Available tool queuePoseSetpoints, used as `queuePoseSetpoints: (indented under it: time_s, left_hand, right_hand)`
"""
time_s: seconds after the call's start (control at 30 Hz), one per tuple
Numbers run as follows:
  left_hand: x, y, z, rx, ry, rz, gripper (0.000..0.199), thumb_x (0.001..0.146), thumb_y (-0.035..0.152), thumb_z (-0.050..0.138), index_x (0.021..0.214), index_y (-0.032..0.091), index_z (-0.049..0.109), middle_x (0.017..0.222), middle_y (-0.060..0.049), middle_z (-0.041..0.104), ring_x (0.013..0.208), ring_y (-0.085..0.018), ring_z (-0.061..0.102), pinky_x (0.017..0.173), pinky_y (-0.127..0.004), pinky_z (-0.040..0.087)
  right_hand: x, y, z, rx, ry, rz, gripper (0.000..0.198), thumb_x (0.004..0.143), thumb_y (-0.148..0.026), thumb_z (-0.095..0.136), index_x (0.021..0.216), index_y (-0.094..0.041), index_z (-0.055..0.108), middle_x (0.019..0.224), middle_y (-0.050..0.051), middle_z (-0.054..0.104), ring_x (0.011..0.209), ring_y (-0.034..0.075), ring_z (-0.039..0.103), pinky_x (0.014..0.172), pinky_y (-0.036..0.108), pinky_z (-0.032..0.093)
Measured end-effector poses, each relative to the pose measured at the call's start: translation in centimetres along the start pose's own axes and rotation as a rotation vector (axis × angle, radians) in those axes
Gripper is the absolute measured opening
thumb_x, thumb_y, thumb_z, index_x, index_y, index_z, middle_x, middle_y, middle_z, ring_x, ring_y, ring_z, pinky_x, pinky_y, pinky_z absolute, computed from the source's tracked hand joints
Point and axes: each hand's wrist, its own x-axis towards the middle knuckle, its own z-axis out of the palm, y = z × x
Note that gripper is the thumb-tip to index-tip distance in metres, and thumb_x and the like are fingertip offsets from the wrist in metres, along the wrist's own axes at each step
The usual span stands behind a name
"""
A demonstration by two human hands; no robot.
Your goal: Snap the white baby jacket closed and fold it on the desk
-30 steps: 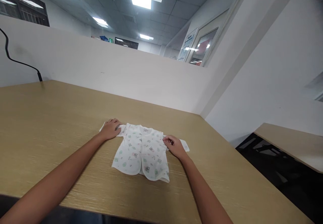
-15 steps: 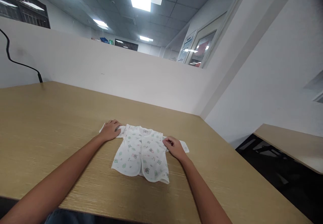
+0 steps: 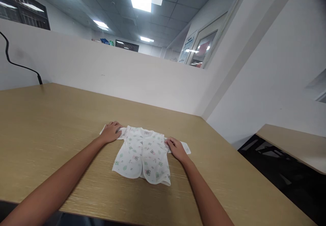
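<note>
A small white baby shirt [image 3: 142, 156] with green and dark animal prints lies spread on the wooden table, its collar at the far side and its two front halves parting at the hem. My left hand [image 3: 112, 132] rests flat over the sleeve on the left, fingers apart and pointing away from me. On the other side, my right hand [image 3: 176, 148] is at the top of the right sleeve near the shoulder, its fingers bent and close together on the cloth. The cuff of that sleeve shows past the hand.
The wooden table [image 3: 63, 114] ends at a low white partition [image 3: 122, 73]. A black cable [image 3: 24, 66] runs down to its far left corner. A white wall rises on the right, with another table [image 3: 297, 144] beyond the edge.
Both hands stay on the sleeves and the shirt keeps its shape. The view has shifted very slightly.
</note>
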Motion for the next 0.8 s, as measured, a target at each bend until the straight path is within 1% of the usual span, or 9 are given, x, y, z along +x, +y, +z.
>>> queuePoseSetpoints:
  time_s: [0.1, 0.2, 0.23, 0.3, 0.4, 0.53, 0.63, 0.73, 0.8]
  left_hand:
    - [-0.1, 0.1, -0.1, 0.002, -0.004, 0.007, 0.035, 0.091, 0.037, 0.048, 0.118, 0.025, 0.066, 0.128, -0.008, 0.062, 0.122, -0.030, 0.052, 0.100, -0.047, 0.041]
    - [-0.2, 0.3, -0.2, 0.005, 0.004, 0.003, 0.036, 0.090, 0.038, 0.048, 0.119, 0.026, 0.066, 0.128, -0.008, 0.061, 0.122, -0.030, 0.052, 0.100, -0.048, 0.041]
    - [-0.2, 0.3, -0.2, 0.009, 0.013, -0.009, 0.037, 0.090, 0.038, 0.049, 0.121, 0.026, 0.064, 0.130, -0.009, 0.060, 0.123, -0.031, 0.052, 0.101, -0.048, 0.040]
    - [-0.3, 0.5, -0.3, 0.028, 0.042, -0.056, 0.040, 0.090, 0.038, 0.049, 0.126, 0.026, 0.061, 0.133, -0.010, 0.058, 0.124, -0.031, 0.051, 0.101, -0.049, 0.039]
    - [-0.3, 0.7, -0.4, 0.079, 0.055, -0.140, 0.040, 0.090, 0.038, 0.049, 0.126, 0.026, 0.061, 0.132, -0.012, 0.058, 0.123, -0.032, 0.051, 0.101, -0.052, 0.038]
    - [-0.3, 0.7, -0.8, 0.127, 0.052, -0.224, 0.039, 0.089, 0.038, 0.048, 0.121, 0.024, 0.065, 0.127, -0.013, 0.060, 0.122, -0.034, 0.051, 0.100, -0.055, 0.038]
    - [-0.2, 0.4, -1.1, 0.085, 0.049, -0.301, 0.040, 0.087, 0.037, 0.049, 0.120, 0.022, 0.066, 0.124, -0.013, 0.060, 0.119, -0.034, 0.055, 0.100, -0.055, 0.040]
    - [-0.1, -0.1, -1.4, 0.031, 0.021, -0.340, 0.036, 0.086, 0.036, 0.050, 0.114, 0.022, 0.067, 0.120, -0.013, 0.061, 0.110, -0.032, 0.061, 0.097, -0.054, 0.043]
    - [-0.1, -0.3, -1.5, 0.024, 0.008, -0.326, 0.030, 0.086, 0.034, 0.049, 0.105, 0.022, 0.068, 0.115, -0.011, 0.062, 0.107, -0.031, 0.062, 0.095, -0.052, 0.044]
  right_hand:
    - [0.0, 0.3, 0.0, -0.005, 0.014, -0.015, 0.036, 0.094, -0.045, 0.044, 0.086, -0.020, 0.069, 0.092, 0.008, 0.071, 0.089, 0.024, 0.064, 0.084, 0.035, 0.047]
    - [0.0, 1.3, -0.1, -0.085, 0.073, -0.032, 0.032, 0.090, -0.039, 0.048, 0.103, -0.021, 0.071, 0.108, 0.010, 0.071, 0.104, 0.026, 0.061, 0.095, 0.041, 0.045]
    - [0.0, 1.7, -0.3, -0.132, 0.093, -0.009, 0.033, 0.089, -0.038, 0.050, 0.109, -0.022, 0.071, 0.114, 0.010, 0.070, 0.110, 0.028, 0.059, 0.098, 0.044, 0.043]
    - [-0.2, 2.5, -0.6, -0.239, 0.119, 0.086, 0.036, 0.087, -0.038, 0.054, 0.116, -0.025, 0.071, 0.123, 0.010, 0.067, 0.121, 0.032, 0.054, 0.103, 0.051, 0.038]
    - [-0.4, 3.0, -1.5, -0.364, 0.127, 0.221, 0.036, 0.086, -0.040, 0.056, 0.115, -0.028, 0.073, 0.127, 0.010, 0.066, 0.124, 0.036, 0.051, 0.100, 0.054, 0.037]
    - [-0.5, 2.9, -2.8, -0.457, 0.120, 0.341, 0.035, 0.084, -0.039, 0.057, 0.112, -0.027, 0.075, 0.115, 0.009, 0.069, 0.117, 0.033, 0.054, 0.095, 0.046, 0.039]
    - [-0.5, 3.1, -3.8, -0.413, 0.055, 0.396, 0.034, 0.082, -0.040, 0.056, 0.103, -0.023, 0.076, 0.096, 0.006, 0.071, 0.099, 0.027, 0.061, 0.084, 0.037, 0.042]
    - [-0.5, 3.6, -4.6, -0.292, 0.001, 0.336, 0.032, 0.079, -0.042, 0.055, 0.089, -0.018, 0.075, 0.081, 0.004, 0.069, 0.079, 0.021, 0.061, 0.073, 0.031, 0.043]
    - [-0.6, 4.0, -5.0, -0.231, 0.008, 0.287, 0.033, 0.076, -0.045, 0.056, 0.084, -0.017, 0.073, 0.078, 0.004, 0.069, 0.076, 0.021, 0.061, 0.071, 0.030, 0.043]
